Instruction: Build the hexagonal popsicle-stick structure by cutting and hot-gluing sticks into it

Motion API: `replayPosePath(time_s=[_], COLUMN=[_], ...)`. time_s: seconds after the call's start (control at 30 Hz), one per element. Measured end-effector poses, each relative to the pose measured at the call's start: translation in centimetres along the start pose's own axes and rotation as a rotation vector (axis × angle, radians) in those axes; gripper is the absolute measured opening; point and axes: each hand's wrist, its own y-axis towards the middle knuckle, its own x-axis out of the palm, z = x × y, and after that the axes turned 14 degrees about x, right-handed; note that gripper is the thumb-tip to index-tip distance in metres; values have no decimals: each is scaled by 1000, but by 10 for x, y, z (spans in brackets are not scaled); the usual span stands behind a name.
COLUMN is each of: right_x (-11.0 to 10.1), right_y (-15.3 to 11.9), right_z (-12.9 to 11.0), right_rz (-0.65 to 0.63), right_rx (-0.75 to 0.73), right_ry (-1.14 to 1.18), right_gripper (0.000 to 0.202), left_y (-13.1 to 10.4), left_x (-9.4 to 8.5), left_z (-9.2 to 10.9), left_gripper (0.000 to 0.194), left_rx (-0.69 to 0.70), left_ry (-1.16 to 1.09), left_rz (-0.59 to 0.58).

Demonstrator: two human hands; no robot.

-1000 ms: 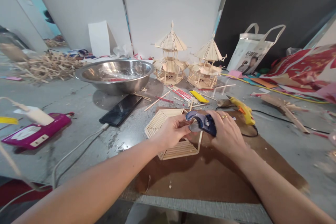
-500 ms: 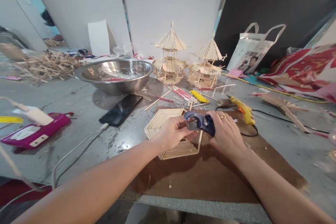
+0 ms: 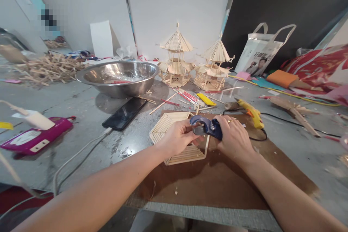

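In my right hand [image 3: 236, 136], which wears a ring, is a dark blue hand cutter [image 3: 213, 128] with a curved, hooked jaw, like a pipe cutter. My left hand [image 3: 178, 136] is closed in a pinch at the jaw's left side. Whatever its fingertips hold is hidden. Beneath both hands lies a flat polygonal frame of pale wooden sticks [image 3: 185, 156], partly filled with rows of sticks and partly covered by my left hand. It rests on a brown board [image 3: 206, 188].
Two stick pagodas [image 3: 178, 41] [image 3: 216, 53] stand behind. A steel bowl [image 3: 119, 88], phone [image 3: 125, 114] and purple power strip [image 3: 58, 130] are left. Loose sticks [image 3: 187, 96] and a yellow glue gun [image 3: 251, 114] lie nearby. Cables cross the table.
An orange object now shows at the right by the red bag. Both hands and the cutter keep almost the same position.
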Motion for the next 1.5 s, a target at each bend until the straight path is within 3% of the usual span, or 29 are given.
replayPosePath(time_s=[0.37, 0.7, 1.03, 1.4, 1.5], right_x=[2, 0, -3, -3, -1], right_y=[1, 3, 6, 6, 6], right_z=[-2, -5, -7, -6, -5], right_rz=[-7, -212, -340, -364, -318], right_rx=[26, 149, 178, 174, 171], right_ry=[-52, -88, -89, -79, -69], right_gripper=[26, 26, 24, 22, 23], left_y=[1, 1, 2, 2, 2], left_x=[-2, -3, -5, -3, -3], left_z=[-1, -3, -6, -4, -2], left_gripper=[15, 12, 13, 11, 10], left_rx=[3, -75, -125, -150, -144], left_ry=[-18, -11, -59, -85, -79], left_rz=[-2, 19, 18, 32, 49])
